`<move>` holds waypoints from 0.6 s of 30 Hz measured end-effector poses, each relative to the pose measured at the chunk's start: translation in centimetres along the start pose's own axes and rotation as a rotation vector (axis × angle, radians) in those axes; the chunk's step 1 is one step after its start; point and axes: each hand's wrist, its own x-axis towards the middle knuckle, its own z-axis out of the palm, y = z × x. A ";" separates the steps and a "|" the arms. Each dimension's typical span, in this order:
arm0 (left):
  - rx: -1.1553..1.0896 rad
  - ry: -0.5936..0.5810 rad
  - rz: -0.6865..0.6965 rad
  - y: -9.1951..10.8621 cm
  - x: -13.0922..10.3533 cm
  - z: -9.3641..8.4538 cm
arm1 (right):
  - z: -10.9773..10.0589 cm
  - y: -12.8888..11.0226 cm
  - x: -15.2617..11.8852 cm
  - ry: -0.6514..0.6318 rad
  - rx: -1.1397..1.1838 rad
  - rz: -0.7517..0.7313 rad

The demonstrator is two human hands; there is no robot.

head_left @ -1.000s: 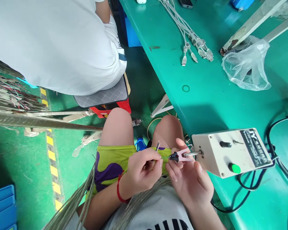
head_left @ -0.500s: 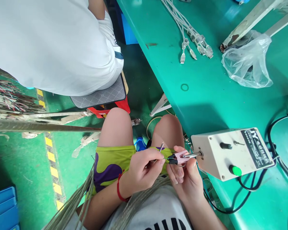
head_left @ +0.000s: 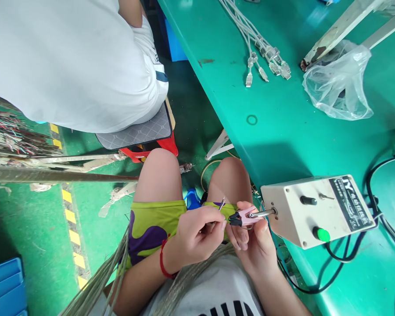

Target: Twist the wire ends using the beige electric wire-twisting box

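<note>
My left hand [head_left: 200,235], a red string bracelet at its wrist, pinches a thin cable [head_left: 222,203] whose stripped-looking tip pokes up above the fingers. A fine green wire runs from these fingertips towards the black jaws of a pink clip [head_left: 245,216]. The clip sits on the end of a metal rod [head_left: 263,213] that comes out of a beige machine box [head_left: 296,215]. My right hand [head_left: 252,239] grips the clip's handles between thumb and fingers. Whether the jaws are closed on the wire is too small to tell.
A bundle of grey cables [head_left: 102,267] lies across my lap. On the green table [head_left: 283,145] are white USB cables [head_left: 263,48], a clear plastic bag [head_left: 339,87] and black cords [head_left: 335,259]. A person in white [head_left: 85,66] sits on a cushioned stool [head_left: 134,129] at the left.
Very little differs. The view has shifted slightly, and the cable tip above my left fingers leans a little differently. Both hands keep their hold.
</note>
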 end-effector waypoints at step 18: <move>0.025 0.000 0.005 0.2 0.2 0.0 | -0.5 0.0 0.2 -0.037 -0.004 -0.011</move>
